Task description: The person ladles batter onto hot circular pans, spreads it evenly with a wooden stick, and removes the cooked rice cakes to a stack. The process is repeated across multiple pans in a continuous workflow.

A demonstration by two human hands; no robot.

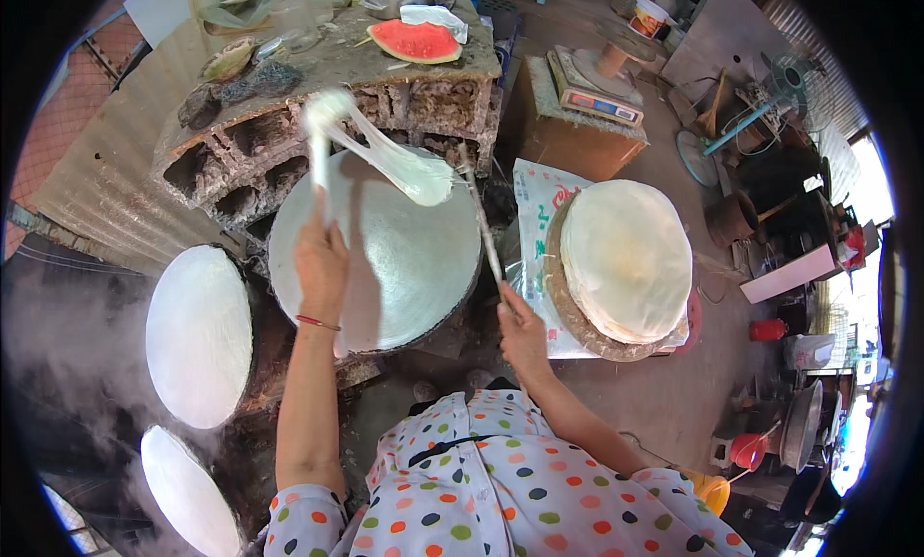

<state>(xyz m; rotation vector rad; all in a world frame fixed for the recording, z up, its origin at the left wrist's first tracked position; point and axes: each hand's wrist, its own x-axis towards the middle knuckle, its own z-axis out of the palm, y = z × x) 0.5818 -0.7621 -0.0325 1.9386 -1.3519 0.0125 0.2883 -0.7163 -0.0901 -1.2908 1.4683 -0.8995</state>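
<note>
My left hand [320, 257] grips a pale stick [320, 163] over the left part of a large round metal griddle [415, 261]. Sticky white dough [393, 167] clings to that stick's far end and stretches rightward in strands. Its hanging lobe comes close to the far end of a thin, dough-smeared wooden stick [481, 210]; whether they touch is unclear. The thin stick is held in my right hand [521, 333], at the griddle's right edge. To the right, a stack of thin round flatbread-like sheets [626, 261] lies on a round board [567, 297].
Two round white surfaces [200, 337] [189, 492] stand at the left amid steam. Behind the griddle is a rough brick ledge [325, 73] bearing a watermelon slice [415, 42]. A scale [595, 98] sits on a box at the back right, with a fan [787, 80] beyond.
</note>
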